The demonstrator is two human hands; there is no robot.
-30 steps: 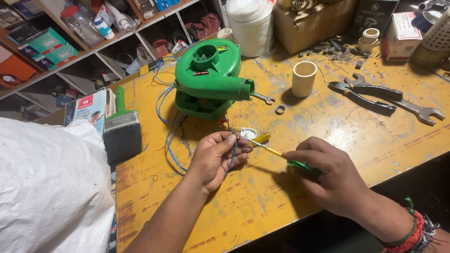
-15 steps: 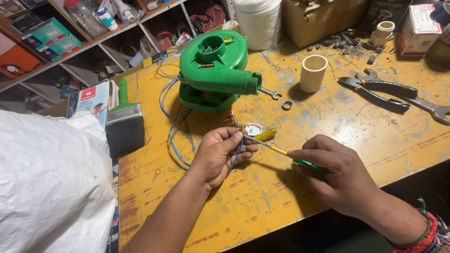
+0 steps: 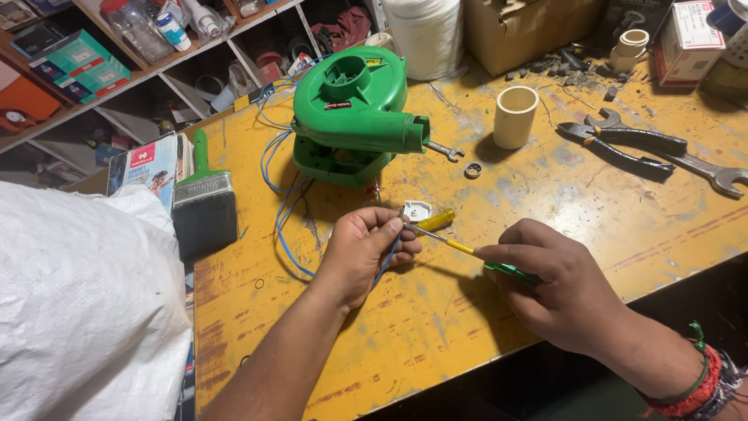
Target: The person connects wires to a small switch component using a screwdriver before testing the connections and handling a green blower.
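A green electric blower [image 3: 354,109] stands on the worn yellow workbench [image 3: 561,210], with blue wires [image 3: 279,210] trailing from its base. My left hand [image 3: 362,253] pinches the end of a blue wire just in front of the blower. My right hand [image 3: 549,284] grips a screwdriver [image 3: 460,247] with a green handle and yellow shaft, its tip meeting the wire at my left fingertips. A small white part [image 3: 416,210] and a yellow-handled tool [image 3: 434,220] lie right behind that spot.
Pliers [image 3: 623,144] and a spanner [image 3: 701,170] lie at the right. A cream plastic pipe piece [image 3: 515,117], a small ring [image 3: 472,170] and a paintbrush [image 3: 204,199] sit on the bench. A white sack [image 3: 78,304] fills the left; shelves and boxes stand behind.
The view has shifted slightly. Both hands stay almost in place, with the screwdriver tip kept at the wire held by my left fingers.
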